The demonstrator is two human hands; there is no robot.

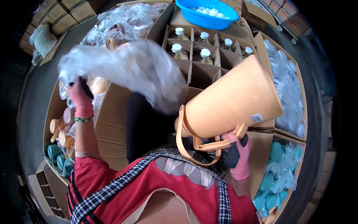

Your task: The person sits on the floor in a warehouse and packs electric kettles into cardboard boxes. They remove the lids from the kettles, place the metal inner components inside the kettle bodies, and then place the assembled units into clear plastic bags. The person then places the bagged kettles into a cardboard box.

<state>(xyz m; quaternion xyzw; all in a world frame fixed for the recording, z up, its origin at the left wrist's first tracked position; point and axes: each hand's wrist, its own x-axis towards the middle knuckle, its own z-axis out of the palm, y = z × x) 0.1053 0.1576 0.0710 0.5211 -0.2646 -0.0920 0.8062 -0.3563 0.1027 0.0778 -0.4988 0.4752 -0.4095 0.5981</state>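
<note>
My right hand [238, 154], in a pink and black glove, is closed round the side handle of a large peach plastic jug [231, 100]. The jug is tilted, its wide end up to the right. A looped peach strap [181, 145] hangs at its narrow end, and a small white label sits near the handle. On the left, my gloved left hand [81, 96] grips one end of a crumpled clear plastic bag [130, 67]. The bag stretches, blurred, toward the jug. Below the bag's raised end stands a carton of plastic-wrapped peach and pink parts [67, 115].
Ahead is a divided carton [192, 65] with several white-capped bottles [205, 55]. A blue basin [207, 15] of small white pieces stands behind it. At right are cartons of bagged clear parts [287, 93] and teal parts [274, 175]. A wheeled cart [289, 18] is at far right.
</note>
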